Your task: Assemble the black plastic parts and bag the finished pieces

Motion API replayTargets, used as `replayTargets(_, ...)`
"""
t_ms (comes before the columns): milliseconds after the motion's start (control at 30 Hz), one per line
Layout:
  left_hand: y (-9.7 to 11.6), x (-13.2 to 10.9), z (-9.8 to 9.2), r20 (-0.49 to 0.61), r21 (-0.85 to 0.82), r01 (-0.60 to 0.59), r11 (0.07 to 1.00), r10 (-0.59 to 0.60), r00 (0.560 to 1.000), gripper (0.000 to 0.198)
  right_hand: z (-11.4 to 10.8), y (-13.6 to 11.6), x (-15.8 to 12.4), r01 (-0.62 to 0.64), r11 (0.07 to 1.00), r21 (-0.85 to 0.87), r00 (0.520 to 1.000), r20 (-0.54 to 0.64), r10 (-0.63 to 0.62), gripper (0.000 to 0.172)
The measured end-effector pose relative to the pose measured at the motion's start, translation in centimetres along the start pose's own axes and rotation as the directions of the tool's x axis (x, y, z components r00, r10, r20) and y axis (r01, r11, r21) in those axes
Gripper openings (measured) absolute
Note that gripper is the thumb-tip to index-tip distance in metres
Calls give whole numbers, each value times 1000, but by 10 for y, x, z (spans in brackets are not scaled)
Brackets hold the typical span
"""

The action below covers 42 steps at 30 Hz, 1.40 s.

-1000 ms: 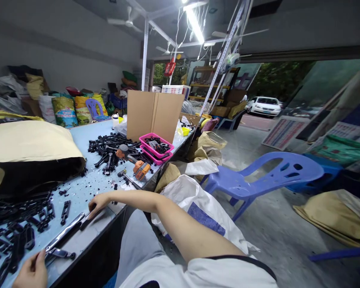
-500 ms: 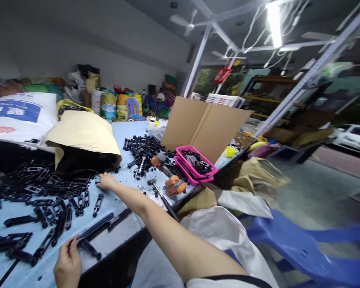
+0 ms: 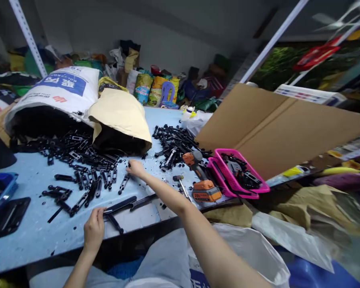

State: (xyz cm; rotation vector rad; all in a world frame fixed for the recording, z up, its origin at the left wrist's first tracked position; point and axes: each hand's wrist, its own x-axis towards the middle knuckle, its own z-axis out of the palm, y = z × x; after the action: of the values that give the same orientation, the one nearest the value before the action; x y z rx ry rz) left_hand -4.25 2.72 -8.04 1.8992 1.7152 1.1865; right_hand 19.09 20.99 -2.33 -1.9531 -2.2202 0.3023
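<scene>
**Bench, one moment**

1. Left hand (image 3: pixel 93 229): near edge of the pale blue table top (image 3: pixel 33 240). Knuckles up, fingers curled down onto the near end of the long flat black metal strip (image 3: pixel 120 205). Whether they pinch the strip or only press on it cannot be told.
2. Long flat black metal strip: lies flat, running from near left to far right. A short black bar (image 3: pixel 115 223) lies just beside its near end.
3. Right hand (image 3: pixel 135 168): arm stretched to mid-table, fingers close together, tips down on the surface. No object shows between them, so a grip cannot be confirmed.
4. Small black slotted plastic link (image 3: pixel 123 184): lies alone, just near of the right hand, at the right fringe of the scatter of black plastic parts (image 3: pixel 87 168).
5. Scatter: spills from under a tan paper sack (image 3: pixel 120 112) and a white woven sack (image 3: pixel 63 86), both far left.
6. To the right: an orange and black cordless drill (image 3: pixel 201 181), pink plastic baskets (image 3: pixel 243 176) and a brown cardboard sheet (image 3: pixel 273 124).

Step in hand, as judged: one hand steadies the strip while the other reaches among the loose pieces. Lifting the link would call for a fingertip pinch across its narrow width, clear of its neighbours.
</scene>
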Motion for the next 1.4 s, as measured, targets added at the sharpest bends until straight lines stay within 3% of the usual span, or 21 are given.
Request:
replayTargets(133,5,12,-20,11,11,74,997,-74,997,27,-12,9,-34,61,995,80,998,-17,-60,33)
replayTargets(233,12,17,-27,80,84,20,996,-27,996,29,-18,10,-67,117,973,199,993,3,-120,35)
replayTargets(367,16,16,-25,178,202,-68,977,31,983,29,-25,7,-113,145,877,459,954,171,-248,33)
replayTargets(500,18,15,-25,149,324,-75,943,27,988,28,-36,4,-139,165,908,385,930,246,-274,28)
replayTargets(667,25,19,-34,276,477,-200,856,71,959,25,-46,-5,-145,303,942,147,914,235,-330,23)
replayTargets(767,30,25,-38,323,482,-254,838,100,941,22,-47,-14,-147,370,929,9,899,247,-361,22)
replayTargets(933,35,29,-39,417,451,-326,831,127,900,23,-37,-23,-141,460,875,-151,849,363,-383,19)
replayTargets(1133,35,26,-44,397,436,-354,827,176,901,26,-24,-11,-137,424,899,-106,866,337,-369,25)
replayTargets(1400,43,27,-47,471,435,-494,753,278,837,22,-20,-4,-148,387,922,-10,881,298,-367,22)
